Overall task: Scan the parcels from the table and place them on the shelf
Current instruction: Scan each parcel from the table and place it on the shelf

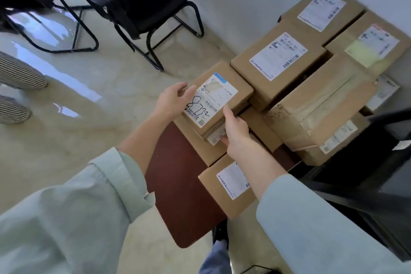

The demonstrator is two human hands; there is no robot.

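The parcel (216,99) is a small brown cardboard box. It has a white shipping label (211,99) on the top face, with a blue strip at the far corner, barcodes, and black handwritten marks over the near end. It sits on top of other cardboard boxes at the near-left side of the pile, and this pile lies on a dark reddish-brown table (178,184). Under it a lower box (198,140) shows, and a white label edge sticks out just below its near side.

The left hand (172,98) is at the left side of the parcel. Its fingers are loosely curved and a little apart, the tips are at the top left edge of the box, but I cannot tell if they really touch it. The right hand (236,131) is against the near right side of the parcel, the index finger lies straight along the edge and the thumb points down under the box. Both forearms come from pale green sleeves (106,196) which are rolled back.

Around it, more parcels stand on the table: a wide box with a white label (278,55) just behind, a taped box (322,104) to the right, and one small labelled box (229,184) near the person. On the shiny floor behind stands a black chair (144,6).
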